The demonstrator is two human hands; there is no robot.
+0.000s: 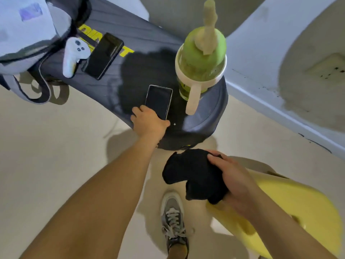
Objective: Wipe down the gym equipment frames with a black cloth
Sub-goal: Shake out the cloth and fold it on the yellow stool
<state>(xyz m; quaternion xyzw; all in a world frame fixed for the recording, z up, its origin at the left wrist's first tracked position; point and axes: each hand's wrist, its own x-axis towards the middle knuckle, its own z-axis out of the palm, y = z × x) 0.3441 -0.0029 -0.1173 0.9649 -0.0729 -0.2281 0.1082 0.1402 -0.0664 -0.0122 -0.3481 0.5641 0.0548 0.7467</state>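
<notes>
The right hand [235, 176] is nearest, low in the head view. Its fingers are curled round a bunched black cloth [192, 172], which hangs from its grip in the air above a yellow seat [298, 202] and touches no equipment. Below that hand a grey shoe [173, 217] stands on the floor.

Ahead of it, the left hand [149, 122] reaches onto the end of a dark padded bench [205, 120]. Its fingers are curled down over the near end of a phone [158, 101], with the thumb at the phone's corner. Whether the phone is lifted or lying flat cannot be told.

Just right of this hand stands a green bottle [201, 58] with a pale handle. Well beyond it to the left lie a second phone [103, 55], a white controller [74, 55] and a pale bag [28, 34].

Just past the left hand, a darker patch [141, 71] on the pad looks damp, so that part has probably been wiped already. The rest of the pad is covered with belongings, and no bare frame shows. Most of the wiping seems left to do, and clearing the bench looks like the step in hand.

The yellow lettering [127, 52] on the pad is mostly hidden by the second phone and controller, and only a final T reads plainly. The print on the bottle and the patch on the bag are too blurred to read.
</notes>
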